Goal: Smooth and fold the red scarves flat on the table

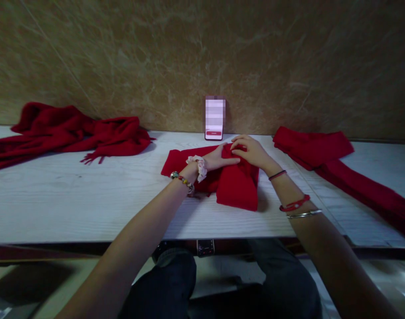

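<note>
A red scarf (237, 188) lies folded in an angled shape on the table in front of me, one broad end pointing toward me. My left hand (218, 157) rests on its upper part with the thumb stretched out and apart from the fingers. Close beside it, my right hand (250, 150) comes in from the right with bent fingers, the tips closed at the scarf's upper fold. Exactly how much cloth lies between those fingertips is hard to make out. A bit of fringe shows under my left wrist.
A phone (214, 119) with a lit screen leans upright against the marbled wall (139, 57). On the left of the white table (89, 199) lies a crumpled red scarf (116, 135) with fringe. Another red scarf (322, 148), folded over, stretches along the right side.
</note>
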Tool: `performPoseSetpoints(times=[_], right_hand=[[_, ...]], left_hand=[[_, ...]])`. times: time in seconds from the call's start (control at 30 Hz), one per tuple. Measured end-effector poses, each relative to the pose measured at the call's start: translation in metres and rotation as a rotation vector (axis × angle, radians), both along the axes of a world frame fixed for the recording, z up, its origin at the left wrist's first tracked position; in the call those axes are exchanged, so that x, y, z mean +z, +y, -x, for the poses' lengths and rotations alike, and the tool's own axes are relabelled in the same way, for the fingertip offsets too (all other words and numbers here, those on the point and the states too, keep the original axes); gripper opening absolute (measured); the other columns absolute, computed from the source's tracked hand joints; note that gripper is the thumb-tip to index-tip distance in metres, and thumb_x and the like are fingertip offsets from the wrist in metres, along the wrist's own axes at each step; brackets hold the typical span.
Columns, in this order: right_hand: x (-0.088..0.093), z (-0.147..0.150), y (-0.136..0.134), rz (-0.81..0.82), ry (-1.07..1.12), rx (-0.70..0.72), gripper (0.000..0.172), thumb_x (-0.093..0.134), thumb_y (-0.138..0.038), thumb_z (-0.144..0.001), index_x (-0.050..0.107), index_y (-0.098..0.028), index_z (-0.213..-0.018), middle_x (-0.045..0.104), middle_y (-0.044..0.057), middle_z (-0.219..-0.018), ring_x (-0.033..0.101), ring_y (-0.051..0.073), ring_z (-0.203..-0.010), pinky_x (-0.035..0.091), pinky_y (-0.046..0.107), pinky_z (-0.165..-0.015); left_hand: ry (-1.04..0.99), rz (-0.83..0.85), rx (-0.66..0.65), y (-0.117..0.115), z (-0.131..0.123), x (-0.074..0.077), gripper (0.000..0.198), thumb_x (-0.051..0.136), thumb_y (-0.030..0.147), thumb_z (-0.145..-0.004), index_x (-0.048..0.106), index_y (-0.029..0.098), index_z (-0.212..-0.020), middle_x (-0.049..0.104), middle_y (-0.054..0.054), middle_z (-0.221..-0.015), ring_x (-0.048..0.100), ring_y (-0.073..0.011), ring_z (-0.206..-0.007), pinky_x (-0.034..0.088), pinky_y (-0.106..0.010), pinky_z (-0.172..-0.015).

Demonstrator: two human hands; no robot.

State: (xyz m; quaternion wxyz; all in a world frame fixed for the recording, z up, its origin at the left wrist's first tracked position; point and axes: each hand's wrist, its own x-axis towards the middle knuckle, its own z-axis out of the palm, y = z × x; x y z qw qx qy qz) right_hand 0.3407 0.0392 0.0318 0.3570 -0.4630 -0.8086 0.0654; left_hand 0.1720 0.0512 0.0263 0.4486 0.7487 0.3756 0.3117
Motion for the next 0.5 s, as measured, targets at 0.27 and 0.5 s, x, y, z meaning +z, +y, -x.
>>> performPoseSetpoints(times=[0.27,0.5], right_hand=[[0.003,-0.043,-0.025,0.013,-0.223,-0.478,0.013,0.054,-0.021,-0.076,0.066,-0.016,-0.071,0.062,0.010,-0.079,0.056,0.023,-0.079,0.043,0.036,-0.073],[0.008,-0.032,-0.042,0.418,-0.393,-0.248,0.020,0.056,-0.032,-0.075,0.067,-0.015,-0.073,0.065,0.005,-0.073,0.056,0.016,-0.066,0.039,0.026,-0.057]], left_hand=[[-0.071,0.141,0.064,-0.003,0.011,-0.010,0.080,0.074,0.026,-0.060,0.037,0.019,-0.130,0.065,-0.007,-0.091,0.061,-0.0222,-0.085,0.047,-0.032,-0.074],[-0.123,0.221,0.253,0.007,0.012,-0.019,0.079,0.070,0.018,-0.069,0.029,0.013,-0.136,0.064,-0.004,-0.075,0.061,-0.0175,-0.071,0.047,-0.028,-0.066]])
